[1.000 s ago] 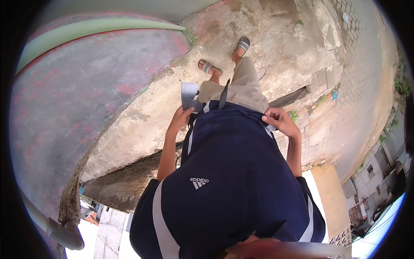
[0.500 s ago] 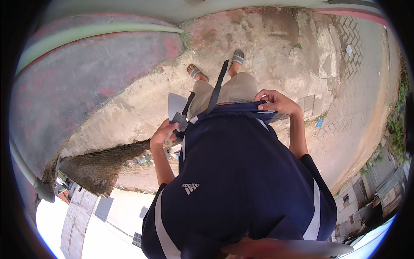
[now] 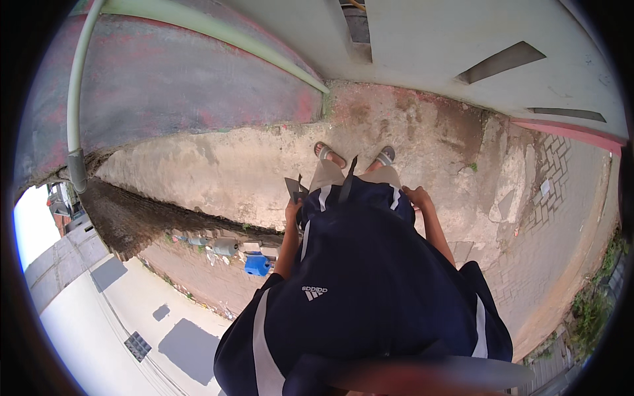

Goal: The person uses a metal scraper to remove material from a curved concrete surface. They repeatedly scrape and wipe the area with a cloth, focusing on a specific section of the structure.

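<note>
At my left side, my left hand is closed round a grey flat-bladed scraper, its blade pointing away from me. The handle is mostly hidden by the hand and shirt. My right hand has its fingers curled at the right edge of my dark blue shirt, gripping the hem; the fingertips are partly hidden. A black strap sticks out past the hem between my hands. Beyond it are my beige shorts and my feet in grey sandals.
Worn concrete ground lies underfoot. A grey wall with a pale pipe runs along the left. Ahead stands a pale wall with slots. A blue container and clutter sit behind left; paving lies right.
My view has shifted, bringing more of the pale wall ahead and the blue container into sight. Both hands have drawn closer to my waist, the left still with the scraper.
</note>
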